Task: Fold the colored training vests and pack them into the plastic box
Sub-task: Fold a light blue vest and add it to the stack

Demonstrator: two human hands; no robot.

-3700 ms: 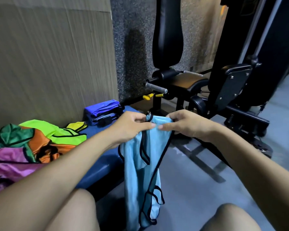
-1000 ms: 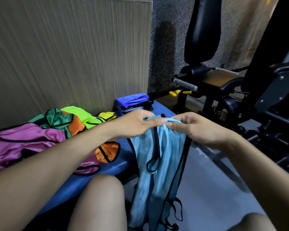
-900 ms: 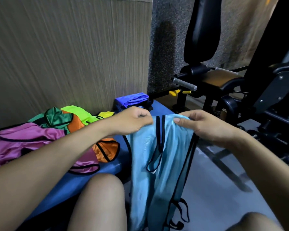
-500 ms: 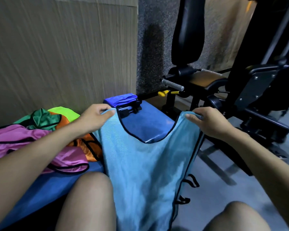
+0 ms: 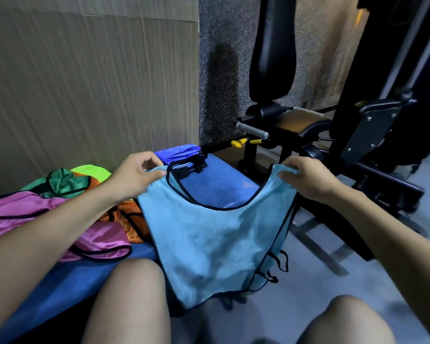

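Light blue vest (image 5: 209,234) held spread by its shoulder straps.
One strap was pinched by the left hand (image 5: 132,176), the other by the right hand (image 5: 305,178).

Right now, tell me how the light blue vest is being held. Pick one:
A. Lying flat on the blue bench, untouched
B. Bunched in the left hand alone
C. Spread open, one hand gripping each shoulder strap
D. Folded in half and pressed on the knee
C: the left hand and the right hand each pinch a shoulder strap, hands apart, so the light blue vest hangs spread between them with its neckline open.
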